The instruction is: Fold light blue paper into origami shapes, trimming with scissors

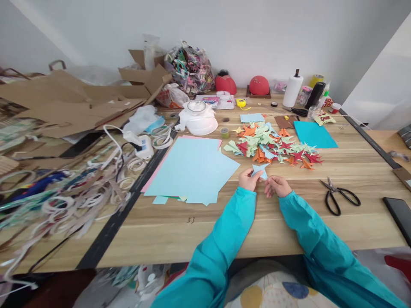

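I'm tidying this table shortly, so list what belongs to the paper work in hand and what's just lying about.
Likely in the work:
light-blue folded paper in the left hand
pile of folded paper pieces
large paper sheets
scissors, probably

Seemingly lying about:
yellow tape measure
white roll
cardboard
white power strip

We logged soft, even, fairly bright light across the table (180, 241), with only faint shadows; below its front edge it went dimmer. We caught a pale diagonal streak on the grey wall (237, 25), upper left. Source sat out of frame, so we couldn't really say where. Middle was clear enough: both hands (248, 179) and the folded blue paper (261, 167) read small but legible. Left side smeared, tangled strips (86, 201) soft. Wide-angle stretch skewed the phone (398, 218), far right.
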The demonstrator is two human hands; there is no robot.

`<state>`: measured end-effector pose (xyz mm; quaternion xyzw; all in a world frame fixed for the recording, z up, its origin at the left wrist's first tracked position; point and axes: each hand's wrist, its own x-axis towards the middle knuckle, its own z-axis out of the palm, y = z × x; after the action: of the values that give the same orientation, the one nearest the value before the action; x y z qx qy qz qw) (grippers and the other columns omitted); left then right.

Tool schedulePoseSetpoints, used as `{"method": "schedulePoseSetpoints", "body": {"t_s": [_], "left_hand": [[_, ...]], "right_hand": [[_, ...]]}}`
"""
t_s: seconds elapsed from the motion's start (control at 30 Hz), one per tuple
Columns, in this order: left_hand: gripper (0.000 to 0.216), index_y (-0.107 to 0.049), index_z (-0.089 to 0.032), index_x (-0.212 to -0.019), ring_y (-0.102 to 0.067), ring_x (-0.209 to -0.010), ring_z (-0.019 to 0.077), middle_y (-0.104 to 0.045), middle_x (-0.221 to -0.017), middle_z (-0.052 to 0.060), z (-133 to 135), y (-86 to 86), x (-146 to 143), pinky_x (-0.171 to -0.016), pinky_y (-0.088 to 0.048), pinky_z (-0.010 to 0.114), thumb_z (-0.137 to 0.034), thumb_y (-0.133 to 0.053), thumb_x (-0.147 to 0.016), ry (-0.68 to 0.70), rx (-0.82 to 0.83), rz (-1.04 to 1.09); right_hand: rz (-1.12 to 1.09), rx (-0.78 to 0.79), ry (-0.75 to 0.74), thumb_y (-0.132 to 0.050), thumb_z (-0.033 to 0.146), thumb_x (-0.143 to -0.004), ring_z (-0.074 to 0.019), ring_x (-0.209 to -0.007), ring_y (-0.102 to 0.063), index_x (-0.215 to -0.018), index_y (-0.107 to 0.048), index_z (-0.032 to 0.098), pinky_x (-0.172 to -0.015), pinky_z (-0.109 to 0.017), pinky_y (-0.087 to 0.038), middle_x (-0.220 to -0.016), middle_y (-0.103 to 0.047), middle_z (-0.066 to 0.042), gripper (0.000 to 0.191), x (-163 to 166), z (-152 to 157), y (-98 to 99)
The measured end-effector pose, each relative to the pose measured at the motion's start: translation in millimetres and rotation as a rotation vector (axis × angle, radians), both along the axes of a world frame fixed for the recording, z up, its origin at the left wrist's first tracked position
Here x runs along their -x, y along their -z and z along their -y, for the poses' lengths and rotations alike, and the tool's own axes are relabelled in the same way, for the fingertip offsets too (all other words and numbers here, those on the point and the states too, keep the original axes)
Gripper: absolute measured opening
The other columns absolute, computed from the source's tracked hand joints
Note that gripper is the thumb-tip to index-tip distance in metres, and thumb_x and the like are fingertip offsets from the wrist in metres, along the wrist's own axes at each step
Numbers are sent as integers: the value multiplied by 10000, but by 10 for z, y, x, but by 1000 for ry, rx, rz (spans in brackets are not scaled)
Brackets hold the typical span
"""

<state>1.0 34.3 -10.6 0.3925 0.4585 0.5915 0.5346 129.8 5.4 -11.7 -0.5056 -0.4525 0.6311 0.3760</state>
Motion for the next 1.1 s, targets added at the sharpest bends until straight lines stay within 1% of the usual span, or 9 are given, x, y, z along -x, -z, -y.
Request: {"method": "schedulePoseSetpoints", "body": {"t_s": [0.17, 0.3, 0.4, 0.5, 0.63, 0.7, 0.8, 0.93, 1.1], "left_hand": [[302, -648, -110, -693, -505, -410, 94, -600, -534, -13, -84, 46, 44, -423, -460, 244, -322, -737, -497, -41, 22, 61], [332, -655, -105, -695, -505, -399, 94, -600, -522, -6, -98, 32, 48, -405, -455, 239, -321, -755, -462, -11, 67, 124], [321, -665, -110, -702, -509, -404, 94, -605, -527, -4, -90, 31, 35, -410, -455, 237, -305, -756, -464, 12, 65, 141], [323, -672, -114, -718, -509, -403, 95, -607, -535, -4, -85, 59, 22, -421, -461, 248, -300, -756, -468, 37, 53, 129], [310, -678, -117, -717, -516, -426, 89, -613, -555, -2, -68, 82, 7, -444, -464, 242, -301, -752, -479, 47, 23, 110], [310, -679, -116, -721, -517, -423, 92, -622, -571, 4, -50, 68, 0, -442, -465, 248, -304, -750, -484, 65, 12, 105], [304, -680, -115, -717, -517, -411, 95, -631, -574, 9, -24, 36, -5, -428, -459, 247, -303, -747, -487, 57, 6, 99], [307, -679, -111, -715, -516, -407, 95, -628, -561, 9, -13, 21, -3, -420, -458, 242, -304, -748, -487, 43, 13, 112], [346, -680, -107, -737, -521, -412, 98, -635, -576, 16, -9, 18, -8, -423, -466, 250, -319, -754, -474, 52, 31, 121]], "right_hand": [[70, -53, 160, -566, 544, -642, -127, -354, -547, -656, -483, 186, -340, -215, -416, -459, -600, -1, 368, -140, 89, 8], [294, -290, 515, -538, 502, -695, -154, -445, -572, -723, -504, 195, -444, -281, -474, -574, -625, -27, 311, -399, 326, 77], [666, -466, 619, -492, 395, -748, -197, -640, -622, -847, -553, 167, -629, -345, -506, -747, -652, -85, 256, -774, 540, 142], [1129, -643, 611, -451, 246, -736, -255, -1010, -545, -986, -573, 138, -867, -413, -425, -1046, -597, -138, 298, -1273, 698, 201], [1495, -474, 719, -413, 157, -695, -311, -1071, -482, -1085, -556, 80, -863, -471, -404, -1133, -525, -199, 422, -1836, 836, 272], [1564, -411, 601, -415, 201, -720, -304, -1065, -480, -1086, -567, 92, -864, -460, -406, -1129, -532, -185, 411, -1964, 898, 281], [1629, -331, 487, -444, 268, -741, -301, -1068, -473, -1091, -580, 139, -856, -453, -403, -1172, -518, -160, 397, -1958, 965, 223], [1658, -95, 507, -516, 368, -704, -327, -992, -519, -1107, -576, 198, -796, -499, -397, -1087, -567, -156, 442, -1822, 969, 63], [1431, -62, 558, -608, 385, -586, -271, -837, -603, -1037, -620, 195, -693, -373, -464, -918, -642, -115, 489, -1781, 965, -23]]}}
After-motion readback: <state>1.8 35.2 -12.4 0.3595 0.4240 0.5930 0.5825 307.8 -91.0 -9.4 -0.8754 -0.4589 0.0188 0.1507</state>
